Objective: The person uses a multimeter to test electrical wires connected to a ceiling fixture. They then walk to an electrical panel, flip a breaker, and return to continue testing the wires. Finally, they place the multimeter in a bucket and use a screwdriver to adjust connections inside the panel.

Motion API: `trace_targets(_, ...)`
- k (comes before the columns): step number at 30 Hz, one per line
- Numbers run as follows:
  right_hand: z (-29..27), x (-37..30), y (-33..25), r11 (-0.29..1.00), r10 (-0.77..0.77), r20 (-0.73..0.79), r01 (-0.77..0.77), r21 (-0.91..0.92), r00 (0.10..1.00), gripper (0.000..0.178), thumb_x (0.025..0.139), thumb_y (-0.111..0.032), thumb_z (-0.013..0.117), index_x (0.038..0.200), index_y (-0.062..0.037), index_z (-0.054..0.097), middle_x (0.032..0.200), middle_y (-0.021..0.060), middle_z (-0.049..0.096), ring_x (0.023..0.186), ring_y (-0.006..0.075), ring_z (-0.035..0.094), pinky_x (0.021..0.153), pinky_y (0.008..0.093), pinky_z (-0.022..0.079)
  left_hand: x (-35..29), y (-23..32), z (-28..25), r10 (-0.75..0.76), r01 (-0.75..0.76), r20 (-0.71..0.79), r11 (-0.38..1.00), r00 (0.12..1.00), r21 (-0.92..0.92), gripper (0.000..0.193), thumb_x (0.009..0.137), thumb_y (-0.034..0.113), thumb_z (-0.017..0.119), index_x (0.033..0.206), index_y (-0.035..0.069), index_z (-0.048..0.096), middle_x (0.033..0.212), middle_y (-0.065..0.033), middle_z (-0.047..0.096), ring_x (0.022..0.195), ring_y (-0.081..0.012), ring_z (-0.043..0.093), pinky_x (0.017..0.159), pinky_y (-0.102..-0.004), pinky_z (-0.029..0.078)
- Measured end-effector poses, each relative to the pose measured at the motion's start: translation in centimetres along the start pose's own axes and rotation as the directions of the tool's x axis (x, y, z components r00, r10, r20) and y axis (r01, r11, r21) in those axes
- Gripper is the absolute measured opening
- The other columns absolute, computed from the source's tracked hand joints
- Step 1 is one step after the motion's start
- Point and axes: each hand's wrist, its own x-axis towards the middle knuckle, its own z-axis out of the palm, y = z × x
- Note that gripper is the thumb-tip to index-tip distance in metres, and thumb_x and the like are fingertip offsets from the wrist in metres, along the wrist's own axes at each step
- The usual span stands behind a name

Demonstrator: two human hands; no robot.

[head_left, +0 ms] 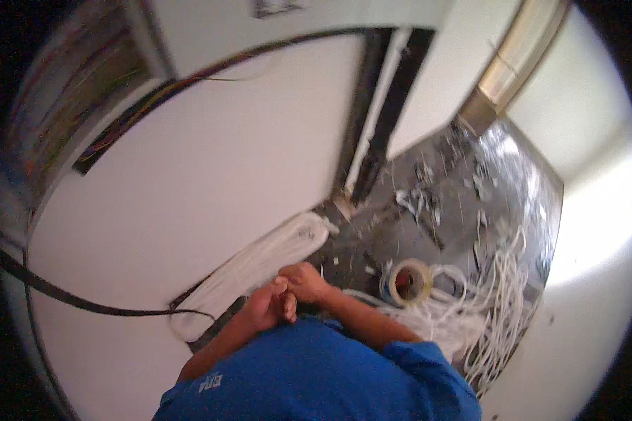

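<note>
My left hand (265,307) and my right hand (304,282) meet in front of my blue shirt, touching each other. The fingers of both are curled in. Whatever lies between them, if anything, is too small or too blurred to name. Just beyond the hands, a long white bundle wrapped in clear plastic (260,261) lies on the floor along the foot of the wall. To the right of my right forearm sits a roll of tape (411,282), and loose white tubing or cable (500,302) is heaped past it.
A black cable (84,303) comes in from the left across the wall. Dark channels (393,112) run down the white wall, with coloured wires (144,105) in an upper one. Scraps (421,203) litter the dark floor. A wooden frame (512,63) stands at the far right.
</note>
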Motion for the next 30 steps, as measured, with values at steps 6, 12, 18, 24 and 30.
trace_targets(6,-5.0,-8.8,7.0,0.892,0.141,-0.038,-0.110,0.439,0.989,0.047,0.105,-0.045,0.059,0.103,0.0004,0.072,0.081,0.0056,0.069,0.073,0.0157,0.065,0.071,0.0339,0.053,5.0,-2.4,6.3,-0.074,0.086,-0.067,0.974,0.995,0.208,0.046,0.102,0.029,0.055,0.143,0.008,0.049,0.087,-0.0112,0.067,0.075,-0.0226,0.066,0.070,-0.0380,0.057)
trace_targets(12,-9.6,-19.7,12.1,0.744,0.569,-0.282,-0.338,0.576,0.772,0.049,0.106,-0.045,0.054,0.099,0.0009,0.070,0.074,0.0051,0.065,0.065,0.0145,0.061,0.063,0.0311,0.050,9.1,-6.2,8.4,-0.183,0.234,-0.173,0.909,0.968,0.345,0.045,0.102,0.021,0.053,0.144,0.006,0.049,0.090,-0.0095,0.069,0.078,-0.0192,0.066,0.074,-0.0347,0.057)
trace_targets(18,-6.5,-31.1,21.5,0.606,0.784,-0.388,-0.732,0.311,0.484,0.050,0.098,-0.048,0.061,0.104,0.0005,0.073,0.088,0.0203,0.074,0.079,0.0343,0.072,0.076,0.0468,0.056,12.6,-8.7,9.8,-0.210,0.339,-0.275,0.724,0.938,0.601,0.045,0.101,0.020,0.054,0.142,0.001,0.049,0.088,-0.0098,0.068,0.078,-0.0188,0.065,0.075,-0.0332,0.055)
trace_targets(24,-1.7,-39.8,25.0,0.357,0.933,-0.229,-0.782,0.511,0.276,0.040,0.094,-0.038,0.067,0.098,0.0016,0.073,0.077,0.0183,0.072,0.063,0.0298,0.071,0.063,0.0443,0.056,15.8,-10.2,10.3,-0.199,0.331,-0.265,0.621,0.944,0.711,0.045,0.102,0.018,0.056,0.143,0.001,0.049,0.088,-0.0104,0.068,0.079,-0.0178,0.066,0.075,-0.0322,0.055)
trace_targets(30,0.5,-43.8,26.8,0.141,0.989,-0.127,-0.661,0.737,0.069,0.029,0.094,-0.028,0.068,0.097,0.0005,0.074,0.074,0.0122,0.070,0.059,0.0221,0.068,0.053,0.0380,0.053,19.8,-10.9,9.4,-0.277,0.362,-0.249,0.507,0.928,0.783,0.045,0.102,0.016,0.055,0.146,0.004,0.048,0.090,-0.0096,0.069,0.075,-0.0169,0.066,0.072,-0.0318,0.056)
